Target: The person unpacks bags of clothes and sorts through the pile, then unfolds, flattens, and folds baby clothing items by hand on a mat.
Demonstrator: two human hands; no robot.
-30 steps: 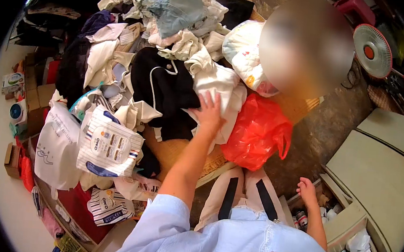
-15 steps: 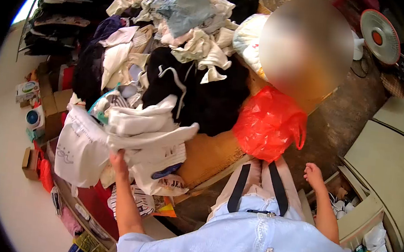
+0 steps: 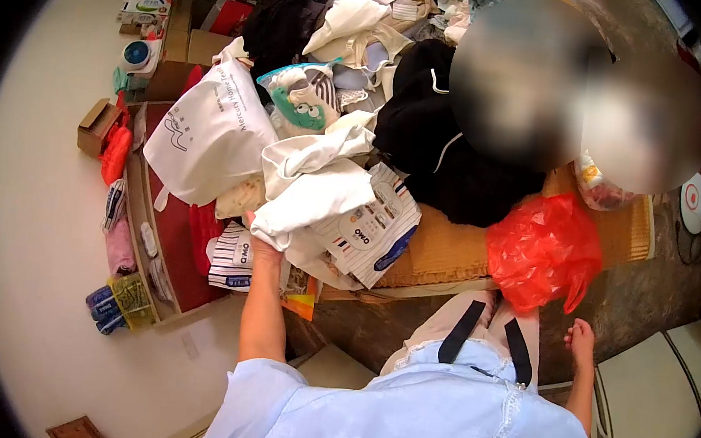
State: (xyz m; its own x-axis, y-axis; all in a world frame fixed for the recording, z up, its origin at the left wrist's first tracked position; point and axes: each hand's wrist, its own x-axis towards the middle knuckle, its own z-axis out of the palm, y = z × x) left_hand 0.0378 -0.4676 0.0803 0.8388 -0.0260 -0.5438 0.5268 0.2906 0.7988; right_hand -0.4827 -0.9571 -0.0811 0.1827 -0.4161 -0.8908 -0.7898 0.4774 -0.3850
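My left hand (image 3: 265, 246) grips the edge of a folded white garment (image 3: 319, 191), its fingers partly hidden by the cloth. Under and beside that garment lies a striped plastic bag (image 3: 379, 230) with "QMO" lettering. A second striped bag (image 3: 232, 257) lies just left of my wrist. Left of the garment rests a white bag (image 3: 212, 128) with "Mercury Home" print, and a clear pouch with a green cartoon face (image 3: 308, 115) lies behind. My right hand (image 3: 580, 341) hangs at my right side, fingers curled and holding nothing, below a red plastic bag (image 3: 543, 253).
Black clothes (image 3: 456, 153) and a pile of light clothes (image 3: 359, 20) cover the table's far part. Brown cardboard (image 3: 438, 260) shows along its near edge. Boxes (image 3: 187, 42) stand by the left wall. Blurred people are at the upper right, near a fan (image 3: 696, 203).
The view has swung left, so the table things appear further right. The white garment, raised in my left hand before, now lies lower and folded over, uncovering the striped bag beside it.
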